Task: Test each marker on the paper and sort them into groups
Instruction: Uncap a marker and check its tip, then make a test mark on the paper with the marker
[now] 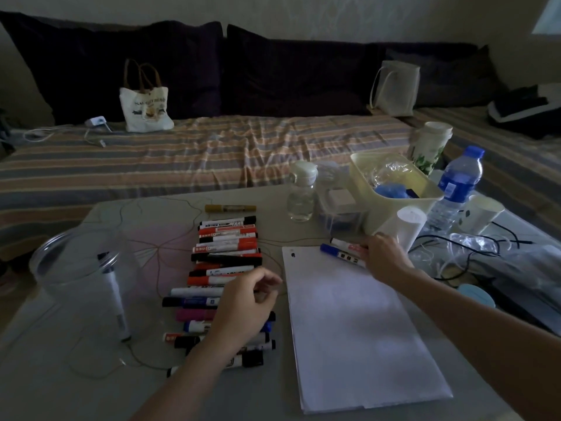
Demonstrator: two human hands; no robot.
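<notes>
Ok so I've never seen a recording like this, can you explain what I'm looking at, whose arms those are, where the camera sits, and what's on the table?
There is no machine here: the arms belong to a person wearing a camera on their head, looking forward and down.

On the table lies a sheet of white paper with one small dark mark near its top corner. Left of it is a row of markers. The left hand hovers over that row, fingers loosely curled, apparently holding nothing. The right hand rests on two markers beside the paper's top edge, a blue-capped marker in front. A clear jar at left holds one marker. Behind are bottles, cups and a bed.
</notes>
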